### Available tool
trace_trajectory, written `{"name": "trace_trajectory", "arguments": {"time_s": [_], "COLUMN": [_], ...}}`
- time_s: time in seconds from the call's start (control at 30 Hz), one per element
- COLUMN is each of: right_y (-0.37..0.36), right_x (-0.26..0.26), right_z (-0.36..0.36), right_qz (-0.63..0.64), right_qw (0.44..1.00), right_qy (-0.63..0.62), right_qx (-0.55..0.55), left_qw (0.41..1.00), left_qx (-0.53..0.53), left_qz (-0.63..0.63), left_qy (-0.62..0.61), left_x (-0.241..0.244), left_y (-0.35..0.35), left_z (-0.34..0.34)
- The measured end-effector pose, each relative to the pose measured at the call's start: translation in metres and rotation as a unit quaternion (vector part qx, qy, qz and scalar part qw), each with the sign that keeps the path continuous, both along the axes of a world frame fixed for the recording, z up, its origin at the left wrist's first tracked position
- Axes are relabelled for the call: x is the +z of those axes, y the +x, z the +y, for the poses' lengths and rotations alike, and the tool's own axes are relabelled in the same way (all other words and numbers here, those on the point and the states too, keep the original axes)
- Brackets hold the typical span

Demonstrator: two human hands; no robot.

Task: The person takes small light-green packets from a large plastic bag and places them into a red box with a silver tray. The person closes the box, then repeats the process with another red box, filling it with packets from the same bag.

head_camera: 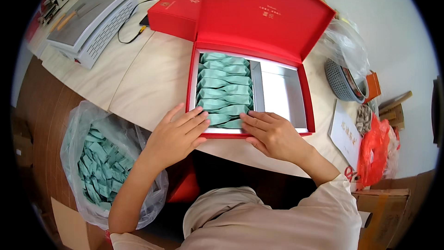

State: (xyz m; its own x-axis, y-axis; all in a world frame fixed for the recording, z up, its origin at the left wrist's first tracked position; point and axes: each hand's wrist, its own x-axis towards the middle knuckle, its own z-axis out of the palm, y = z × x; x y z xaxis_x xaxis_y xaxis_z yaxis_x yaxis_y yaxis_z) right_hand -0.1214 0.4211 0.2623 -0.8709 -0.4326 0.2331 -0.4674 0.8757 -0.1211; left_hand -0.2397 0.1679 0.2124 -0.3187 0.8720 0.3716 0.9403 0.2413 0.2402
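A red gift box (308, 102) lies on the table with its lid (242, 17) raised. Small green packets (225, 82) stand in a tight row in its left compartment. The silver-lined right compartment (280, 92) holds nothing. My left hand (180, 135) rests over the front left corner, spread fingertips touching the ends of the nearest packets. From the other side, the fingers of my right hand (274, 132) lie on the right ends of those packets and on the front of the divider. Neither hand grips anything.
On the left, a clear plastic bag (69, 152) full of green packets stands below the table edge. A white appliance (100, 24) bears wooden-handled tools. Behind is another red box (173, 10). At right are a grey basket (338, 80), a white printed sheet (341, 132) and red plastic bags (374, 149).
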Motion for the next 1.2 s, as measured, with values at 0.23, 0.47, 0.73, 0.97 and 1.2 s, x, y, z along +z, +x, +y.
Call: {"name": "trace_trajectory", "arguments": {"time_s": [0.23,0.47,0.73,0.97,1.2], "right_y": [-0.002,-0.058,-0.071,-0.083,-0.138], "right_x": [0.004,-0.011,-0.038,-0.035,-0.016], "right_z": [0.007,-0.004,0.003,0.007,0.062], "right_qz": [-0.076,0.010,-0.062,-0.090,0.064], "right_qw": [0.995,1.000,0.996,0.981,0.964], "right_qy": [-0.038,0.004,0.033,-0.067,-0.221], "right_qx": [-0.046,-0.001,0.061,0.156,-0.130], "left_qw": [0.999,0.989,0.989,0.981,0.979], "left_qx": [0.028,0.120,0.115,0.150,0.160], "left_qz": [-0.001,-0.041,-0.052,-0.077,-0.051], "left_qy": [0.023,0.081,0.082,0.097,0.112], "left_x": [0.020,0.037,0.035,0.027,0.017], "left_y": [-0.015,-0.027,-0.033,-0.055,-0.091], "left_z": [0.007,-0.003,0.014,0.030,0.068]}}
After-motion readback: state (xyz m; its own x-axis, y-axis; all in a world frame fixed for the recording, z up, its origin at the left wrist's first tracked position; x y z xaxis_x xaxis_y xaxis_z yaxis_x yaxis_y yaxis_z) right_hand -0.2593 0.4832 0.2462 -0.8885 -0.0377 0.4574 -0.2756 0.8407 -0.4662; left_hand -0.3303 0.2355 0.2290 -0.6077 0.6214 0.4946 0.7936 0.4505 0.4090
